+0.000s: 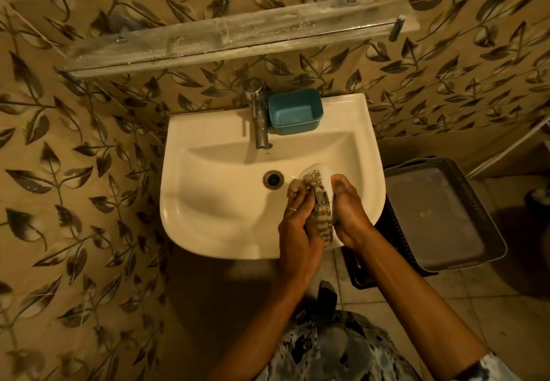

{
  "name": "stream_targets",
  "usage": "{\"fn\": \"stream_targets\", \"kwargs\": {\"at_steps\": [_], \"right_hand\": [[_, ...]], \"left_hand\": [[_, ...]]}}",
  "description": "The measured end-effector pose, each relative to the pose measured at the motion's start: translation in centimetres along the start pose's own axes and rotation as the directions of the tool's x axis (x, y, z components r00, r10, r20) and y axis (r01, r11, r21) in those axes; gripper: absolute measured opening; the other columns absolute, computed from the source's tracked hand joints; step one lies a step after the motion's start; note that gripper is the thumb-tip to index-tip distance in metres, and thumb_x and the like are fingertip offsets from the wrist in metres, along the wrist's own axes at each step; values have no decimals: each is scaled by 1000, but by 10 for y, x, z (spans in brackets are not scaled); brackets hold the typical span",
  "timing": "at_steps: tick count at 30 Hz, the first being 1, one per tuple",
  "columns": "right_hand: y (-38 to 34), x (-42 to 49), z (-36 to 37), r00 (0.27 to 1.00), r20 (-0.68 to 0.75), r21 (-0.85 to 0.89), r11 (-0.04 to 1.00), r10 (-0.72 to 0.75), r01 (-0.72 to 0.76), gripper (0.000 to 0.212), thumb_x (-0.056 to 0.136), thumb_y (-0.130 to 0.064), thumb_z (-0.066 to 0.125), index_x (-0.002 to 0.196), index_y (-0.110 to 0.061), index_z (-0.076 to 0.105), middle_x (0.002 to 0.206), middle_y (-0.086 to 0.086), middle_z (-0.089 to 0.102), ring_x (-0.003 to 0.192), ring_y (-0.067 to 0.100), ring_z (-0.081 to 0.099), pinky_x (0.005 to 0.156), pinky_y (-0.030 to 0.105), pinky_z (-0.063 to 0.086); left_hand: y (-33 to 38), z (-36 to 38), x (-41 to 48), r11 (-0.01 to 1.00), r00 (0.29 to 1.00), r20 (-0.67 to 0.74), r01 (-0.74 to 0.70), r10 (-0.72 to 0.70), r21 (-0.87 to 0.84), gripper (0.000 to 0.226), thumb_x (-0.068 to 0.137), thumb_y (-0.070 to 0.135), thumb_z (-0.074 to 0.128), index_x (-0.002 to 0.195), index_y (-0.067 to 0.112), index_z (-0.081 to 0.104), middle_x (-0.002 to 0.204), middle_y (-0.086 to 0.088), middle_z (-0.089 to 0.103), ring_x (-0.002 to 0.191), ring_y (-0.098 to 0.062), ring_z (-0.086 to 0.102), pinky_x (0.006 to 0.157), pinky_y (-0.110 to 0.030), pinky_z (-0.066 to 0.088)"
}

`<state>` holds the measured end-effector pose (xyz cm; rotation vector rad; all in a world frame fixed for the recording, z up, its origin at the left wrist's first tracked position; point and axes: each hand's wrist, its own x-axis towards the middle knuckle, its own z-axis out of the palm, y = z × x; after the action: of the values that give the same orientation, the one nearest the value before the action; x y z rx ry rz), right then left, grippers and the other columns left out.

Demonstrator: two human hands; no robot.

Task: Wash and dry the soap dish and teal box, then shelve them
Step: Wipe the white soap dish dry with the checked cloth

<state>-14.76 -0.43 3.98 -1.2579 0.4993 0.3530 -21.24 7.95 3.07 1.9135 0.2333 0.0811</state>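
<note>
From the head view, my left hand (297, 220) is clenched on a striped cloth (323, 211) and my right hand (348, 205) grips the dish (317, 174), both over the sink (214, 202) at its right rim. Cloth and fingers hide most of the dish. The box (295, 112) sits on the sink's back ledge, just right of the tap (259, 116). The sink's left half is open; a tray (476, 199) stands right of the sink.

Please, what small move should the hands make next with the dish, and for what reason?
Probably keep wiping: turn the soap dish a little in the right hand so the left hand can rub the striped cloth over the part not yet covered. The cloth covers only its near side; the teal box waits by the tap.
</note>
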Motion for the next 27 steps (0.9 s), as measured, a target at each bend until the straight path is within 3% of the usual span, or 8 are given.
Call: {"fn": "stream_targets", "kwargs": {"at_steps": [4, 7, 12, 15, 18, 21, 24, 27], "right_hand": [[11, -8, -3, 989, 145, -177, 982, -43, 69, 29, 104, -23, 30, 94, -16, 57, 100, 17, 64, 96, 28, 60, 88, 41, 50], [10, -9, -2, 993, 119, -39, 999, -19, 24, 28, 103, -23, 33, 96, -21, 60, 101, 11, 67, 99, 27, 62, 90, 43, 52], [1, 1, -11, 999, -46, 65, 998, -7, 10, 31, 102, -27, 33, 94, -15, 62, 104, 16, 67, 103, 34, 63, 95, 49, 51], [5, -3, -15, 999, -39, 30, 999, -14, 15, 29, 102, -22, 32, 98, -10, 59, 106, 21, 65, 103, 37, 60, 95, 45, 50], [13, -10, -13, 997, 35, -62, 996, -66, 68, 26, 102, -17, 34, 103, -9, 59, 106, 18, 65, 104, 34, 61, 96, 44, 50], [14, -14, -7, 995, 33, -74, 992, -95, 98, 29, 103, -22, 32, 112, -19, 60, 115, 12, 65, 112, 29, 60, 101, 47, 48], [5, -15, -2, 992, -38, 15, 992, -124, 125, 31, 103, -25, 34, 93, -29, 63, 98, 1, 69, 99, 24, 65, 84, 40, 57], [3, -13, -3, 982, -131, 75, 986, -137, 148, 32, 102, -28, 35, 87, -25, 63, 92, 2, 70, 94, 24, 66, 82, 37, 58]], "left_hand": [[3, -12, 43, 990, 999, 35, -36, 32, 133, 43, 94, 13, 44, 136, 23, 47, 147, 0, 43, 141, -11, 25, 119, -34, 20], [1, -19, 58, 994, 996, 74, 42, -50, 103, 48, 93, 3, 44, 137, 23, 46, 147, -4, 43, 140, -20, 32, 117, -44, 26], [-3, -1, -14, 995, 986, 142, -90, 83, 42, 53, 91, 5, 42, 135, 36, 41, 150, 12, 34, 144, -8, 21, 116, -32, 29], [0, 3, -9, 977, 975, 176, -162, 137, 136, 46, 90, 17, 36, 134, 31, 43, 146, 15, 34, 144, -5, 17, 120, -37, 20], [14, -1, 25, 965, 969, 200, -182, 144, 188, 47, 90, 31, 33, 133, 23, 48, 149, 4, 35, 143, -7, 16, 119, -27, 11], [12, -12, 55, 990, 990, 139, -31, 12, 141, 44, 92, 11, 43, 134, 21, 49, 148, -6, 41, 142, -19, 26, 119, -38, 23], [5, -17, 47, 991, 992, 24, 125, -124, -39, 45, 95, 3, 41, 135, 22, 49, 135, -6, 56, 124, -22, 53, 97, -20, 48], [5, -7, 3, 999, 999, 40, 35, -34, -29, 46, 96, 9, 40, 135, 33, 44, 142, 5, 49, 134, -14, 43, 109, -29, 40]]}}
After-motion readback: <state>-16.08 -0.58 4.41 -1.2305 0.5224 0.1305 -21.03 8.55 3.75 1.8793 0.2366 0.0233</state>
